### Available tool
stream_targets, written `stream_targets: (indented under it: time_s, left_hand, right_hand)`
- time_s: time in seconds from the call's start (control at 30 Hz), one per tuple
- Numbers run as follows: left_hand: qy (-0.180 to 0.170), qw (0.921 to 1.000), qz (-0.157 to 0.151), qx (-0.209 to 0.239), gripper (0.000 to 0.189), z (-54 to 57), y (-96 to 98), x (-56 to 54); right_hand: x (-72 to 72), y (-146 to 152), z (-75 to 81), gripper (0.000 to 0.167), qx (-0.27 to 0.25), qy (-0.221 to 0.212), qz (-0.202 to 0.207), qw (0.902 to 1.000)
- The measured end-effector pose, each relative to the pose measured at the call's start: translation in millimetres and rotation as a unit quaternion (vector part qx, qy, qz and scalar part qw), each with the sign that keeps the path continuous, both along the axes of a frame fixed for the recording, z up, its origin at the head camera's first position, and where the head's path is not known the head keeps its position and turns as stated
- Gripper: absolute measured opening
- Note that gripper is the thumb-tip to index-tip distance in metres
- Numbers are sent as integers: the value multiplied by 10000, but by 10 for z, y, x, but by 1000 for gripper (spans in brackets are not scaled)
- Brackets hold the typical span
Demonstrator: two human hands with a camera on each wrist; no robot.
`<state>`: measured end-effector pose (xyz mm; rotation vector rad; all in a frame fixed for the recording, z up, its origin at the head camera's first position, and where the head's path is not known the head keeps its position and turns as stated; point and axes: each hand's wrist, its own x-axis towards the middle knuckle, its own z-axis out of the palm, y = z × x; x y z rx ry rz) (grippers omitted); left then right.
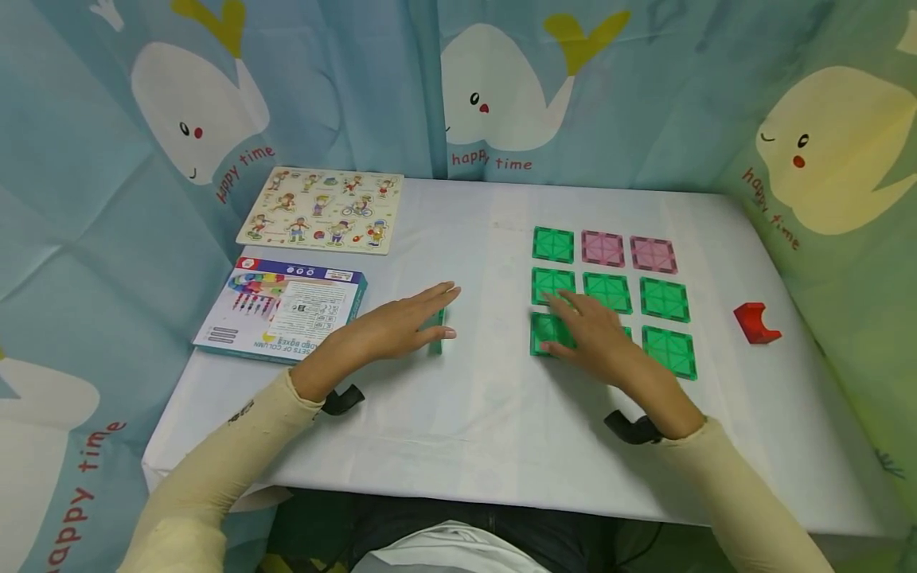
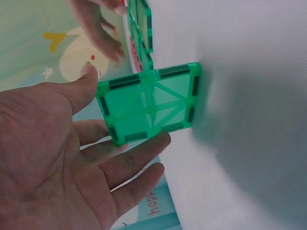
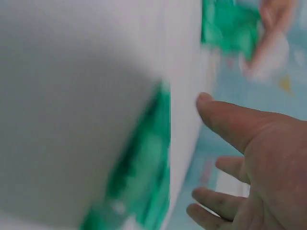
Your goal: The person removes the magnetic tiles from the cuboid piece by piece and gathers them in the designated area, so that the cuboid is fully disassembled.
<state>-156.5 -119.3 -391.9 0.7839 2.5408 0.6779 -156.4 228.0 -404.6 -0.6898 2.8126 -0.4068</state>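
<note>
A green magnetic tile (image 2: 148, 105) stands on edge on the white table, its upper edge between my left thumb and fingers. My left hand (image 1: 404, 322) is around it with long, spread fingers that do not curl about it. Toward the right, my right hand (image 1: 591, 334) hovers over rows of flat tiles, fingers apart and holding nothing. It partly covers a green tile (image 1: 546, 328) at the near left of the rows. Beyond it lie more green tiles (image 1: 665, 299) and two pink tiles (image 1: 602, 248). The tiles are blurred in the right wrist view.
At the left, a wooden picture puzzle board (image 1: 322, 211) lies behind a flat toy box (image 1: 282, 310). A red block (image 1: 755, 323) with a curved notch sits near the right edge. A blue curtain (image 1: 387, 87) with whales hangs behind the table (image 1: 466, 414).
</note>
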Motion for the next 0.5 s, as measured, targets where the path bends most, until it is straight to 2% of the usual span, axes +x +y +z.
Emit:
stream_targets:
  time_s: [0.1, 0.3, 0.4, 0.5]
  left_hand:
    - [37, 10000, 7, -46, 78, -2, 4, -4]
    - [55, 10000, -9, -38, 78, 0, -1, -1]
    - [65, 10000, 7, -12, 76, 1, -9, 5]
    - [97, 9999, 36, -28, 75, 5, -14, 12]
  right_hand:
    - [23, -416, -106, 92, 4, 10, 319, 9995]
    - [14, -1050, -319, 112, -650, -379, 977, 9924]
    - [-16, -1240, -364, 109, -761, -481, 1043, 9905]
    - [-44, -1334, -363, 99, -650, -335, 1008, 9922]
